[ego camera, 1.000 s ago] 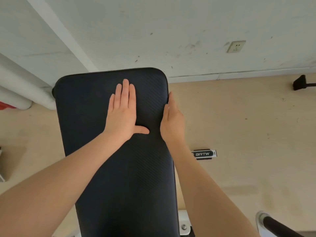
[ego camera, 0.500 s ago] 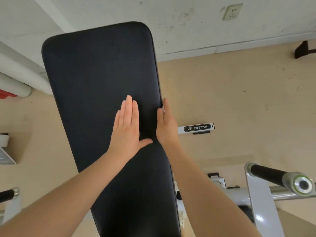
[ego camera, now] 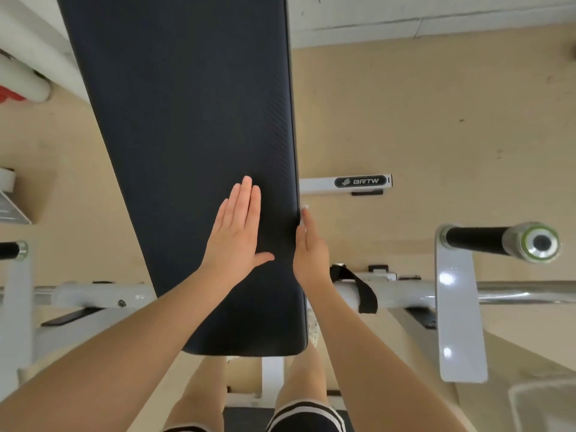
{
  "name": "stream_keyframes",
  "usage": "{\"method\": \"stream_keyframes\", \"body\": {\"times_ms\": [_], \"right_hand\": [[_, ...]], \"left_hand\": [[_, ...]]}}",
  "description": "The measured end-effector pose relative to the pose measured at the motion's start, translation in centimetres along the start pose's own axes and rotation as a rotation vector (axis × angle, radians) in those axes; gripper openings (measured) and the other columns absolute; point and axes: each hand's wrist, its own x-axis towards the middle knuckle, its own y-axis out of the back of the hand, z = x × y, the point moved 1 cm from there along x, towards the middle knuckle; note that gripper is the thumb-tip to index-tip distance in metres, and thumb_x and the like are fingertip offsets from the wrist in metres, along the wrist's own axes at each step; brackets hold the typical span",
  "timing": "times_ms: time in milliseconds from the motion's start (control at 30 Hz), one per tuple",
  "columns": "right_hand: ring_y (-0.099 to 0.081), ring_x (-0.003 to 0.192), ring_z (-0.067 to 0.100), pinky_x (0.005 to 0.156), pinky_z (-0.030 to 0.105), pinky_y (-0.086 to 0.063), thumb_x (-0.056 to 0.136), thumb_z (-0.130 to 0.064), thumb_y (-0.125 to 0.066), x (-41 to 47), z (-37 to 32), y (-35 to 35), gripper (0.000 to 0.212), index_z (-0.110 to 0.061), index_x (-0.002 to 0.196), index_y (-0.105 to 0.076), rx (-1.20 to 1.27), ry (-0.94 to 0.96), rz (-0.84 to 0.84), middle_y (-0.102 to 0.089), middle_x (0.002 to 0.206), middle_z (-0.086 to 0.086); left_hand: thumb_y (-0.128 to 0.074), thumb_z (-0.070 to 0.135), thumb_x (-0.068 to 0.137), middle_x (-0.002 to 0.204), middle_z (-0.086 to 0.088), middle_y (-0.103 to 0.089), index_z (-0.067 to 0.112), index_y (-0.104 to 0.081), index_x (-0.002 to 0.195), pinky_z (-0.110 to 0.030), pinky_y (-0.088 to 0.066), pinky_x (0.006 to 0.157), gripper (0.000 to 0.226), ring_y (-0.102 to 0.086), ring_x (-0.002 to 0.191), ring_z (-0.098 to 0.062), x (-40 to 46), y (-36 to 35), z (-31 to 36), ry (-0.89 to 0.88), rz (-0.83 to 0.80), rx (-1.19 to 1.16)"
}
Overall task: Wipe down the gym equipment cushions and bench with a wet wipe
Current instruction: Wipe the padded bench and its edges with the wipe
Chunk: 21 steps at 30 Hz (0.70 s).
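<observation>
A long black padded bench cushion (ego camera: 187, 120) runs from the top of the view down to my legs. My left hand (ego camera: 237, 235) lies flat on its top, fingers straight and together, holding nothing. My right hand (ego camera: 310, 254) presses against the cushion's right side edge. A small bit of white wet wipe (ego camera: 304, 207) peeks out at the fingertips, between hand and cushion; most of the wipe is hidden.
White machine frame bars (ego camera: 405, 291) cross under the cushion, with a black strap (ego camera: 358, 288). A black-gripped handle with a chrome end (ego camera: 498, 241) sticks out at right, another (ego camera: 11, 251) at left. Beige floor and a white wall base surround the bench.
Both hands have slid down the cushion toward me, the right one along the right side edge. The view has tilted down, bringing the frame, the handles and my legs into sight.
</observation>
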Motion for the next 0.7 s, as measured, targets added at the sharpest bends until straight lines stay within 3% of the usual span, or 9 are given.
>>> {"method": "stream_keyframes", "body": {"times_ms": [100,200,267,333,367,500,600,700], "right_hand": [[-0.038,0.133,0.017,0.106,0.024,-0.027,0.102,-0.030,-0.022,0.1,-0.4,-0.1,0.046,-0.025,0.148,-0.019,0.156,-0.096,0.027,-0.038,0.147,-0.002],[-0.036,0.133,0.015,0.095,0.013,-0.022,0.103,-0.029,-0.021,1.3,-2.1,-0.3,0.047,-0.022,0.149,-0.015,0.156,0.009,0.045,-0.035,0.148,-0.003],[-0.054,0.114,0.018,0.091,0.016,-0.032,0.102,-0.027,-0.021,1.1,-1.4,-0.6,0.048,-0.023,0.149,-0.012,0.037,0.081,0.050,-0.052,0.133,0.005],[-0.059,0.088,0.021,0.082,0.027,-0.044,0.102,-0.025,-0.023,-0.3,0.9,-1.0,0.047,-0.024,0.148,-0.013,-0.056,0.102,0.073,-0.061,0.104,0.010],[-0.059,0.090,0.021,0.083,0.030,-0.046,0.102,-0.025,-0.024,-1.1,2.4,-1.2,0.047,-0.024,0.148,-0.015,-0.069,0.082,0.072,-0.060,0.104,0.010],[-0.044,0.128,0.020,0.106,0.027,-0.036,0.102,-0.020,-0.026,-5.7,9.3,-2.7,0.047,-0.020,0.147,-0.016,-0.088,-0.127,-0.011,-0.043,0.141,0.004],[-0.048,0.123,0.028,0.096,0.031,-0.039,0.101,-0.020,-0.030,-8.4,13.4,-4.6,0.040,-0.019,0.141,-0.032,0.053,-0.217,0.106,-0.050,0.134,0.010],[-0.046,0.124,0.023,0.091,0.020,-0.032,0.102,-0.023,-0.027,-8.7,14.4,-5.7,0.040,-0.020,0.142,-0.031,0.132,-0.268,0.206,-0.048,0.135,0.007]], "left_hand": [[-0.070,0.053,0.070,0.155,-0.019,0.007,0.003,0.018,0.138,-0.036,0.003,0.111,0.122,0.002,0.144,-0.032,-1.8,-1.5,0.1,-0.003,-0.046,0.064],[-0.076,0.059,0.056,0.153,-0.020,-0.007,-0.001,0.011,0.140,-0.040,-0.007,0.110,0.135,-0.015,0.141,-0.035,-3.0,-3.4,-0.1,-0.054,-0.055,0.203],[-0.079,0.063,0.047,0.151,-0.020,-0.010,-0.002,0.003,0.140,-0.041,-0.012,0.109,0.140,-0.018,0.139,-0.034,-3.4,-4.3,0.1,-0.105,-0.030,0.278],[-0.081,0.061,0.044,0.149,-0.019,-0.007,-0.001,-0.004,0.141,-0.042,-0.013,0.109,0.139,-0.012,0.137,-0.033,-3.8,-5.0,0.4,-0.145,0.008,0.293],[-0.082,0.059,0.044,0.149,-0.019,-0.005,-0.001,-0.003,0.141,-0.042,-0.012,0.109,0.138,-0.009,0.137,-0.033,-4.0,-5.4,0.6,-0.160,0.016,0.289],[-0.081,0.057,0.051,0.153,-0.021,-0.015,-0.001,0.001,0.143,-0.041,-0.009,0.109,0.136,-0.020,0.140,-0.036,-5.8,-7.0,1.2,-0.185,-0.026,0.327],[-0.067,0.057,0.071,0.155,-0.019,0.006,0.001,0.024,0.136,-0.040,0.004,0.110,0.125,-0.003,0.143,-0.035,-7.3,-9.3,0.9,-0.224,-0.123,0.344],[-0.071,0.053,0.069,0.155,-0.019,0.007,0.000,0.024,0.138,-0.042,-0.002,0.113,0.129,-0.003,0.143,-0.036,-7.8,-11.4,0.3,-0.223,-0.113,0.389]]}}
